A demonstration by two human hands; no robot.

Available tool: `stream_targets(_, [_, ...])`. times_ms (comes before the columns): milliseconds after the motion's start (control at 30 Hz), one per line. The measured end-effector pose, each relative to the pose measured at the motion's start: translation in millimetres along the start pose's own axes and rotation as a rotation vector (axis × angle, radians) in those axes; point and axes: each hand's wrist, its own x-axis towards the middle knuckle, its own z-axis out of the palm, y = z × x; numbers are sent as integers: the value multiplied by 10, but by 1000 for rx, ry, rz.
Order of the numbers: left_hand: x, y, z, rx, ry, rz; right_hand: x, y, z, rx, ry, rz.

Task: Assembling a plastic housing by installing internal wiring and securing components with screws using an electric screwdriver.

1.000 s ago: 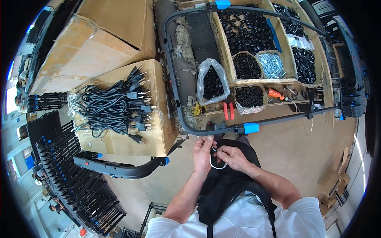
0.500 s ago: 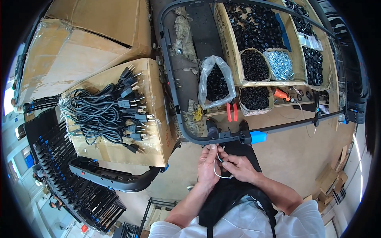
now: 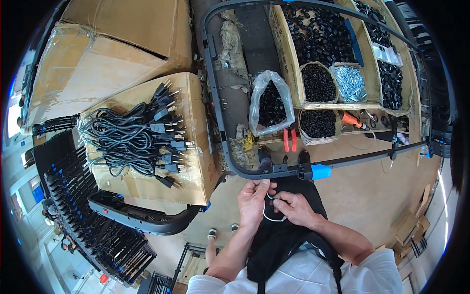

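Both hands are together just below the black frame [image 3: 230, 161], left hand [image 3: 254, 200] and right hand [image 3: 293, 208] pinched on a thin white wire [image 3: 268, 215] whose loop hangs between them over the black apron [image 3: 279, 240]. Held close to the frame's near rail, right by the blue clip [image 3: 320, 172], probably so the wire can be worked at that corner (exact attachment point is hidden by the fingers). Within reach on the desk [image 3: 372, 191]: red pliers [image 3: 290, 139], a bag of black parts [image 3: 270, 103], trays of screws [image 3: 348, 82], and power cords [image 3: 137, 137] piled on a box [image 3: 196, 181] to the left.
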Motion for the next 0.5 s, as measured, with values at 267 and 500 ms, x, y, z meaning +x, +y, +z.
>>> stream_targets(267, [-43,-33,17,-196,25,-19,-6,-3,-33,67,-19,48])
stream_targets(500, [19,-1,-16,-125,9,-59,18,27,-35,103,-41,66])
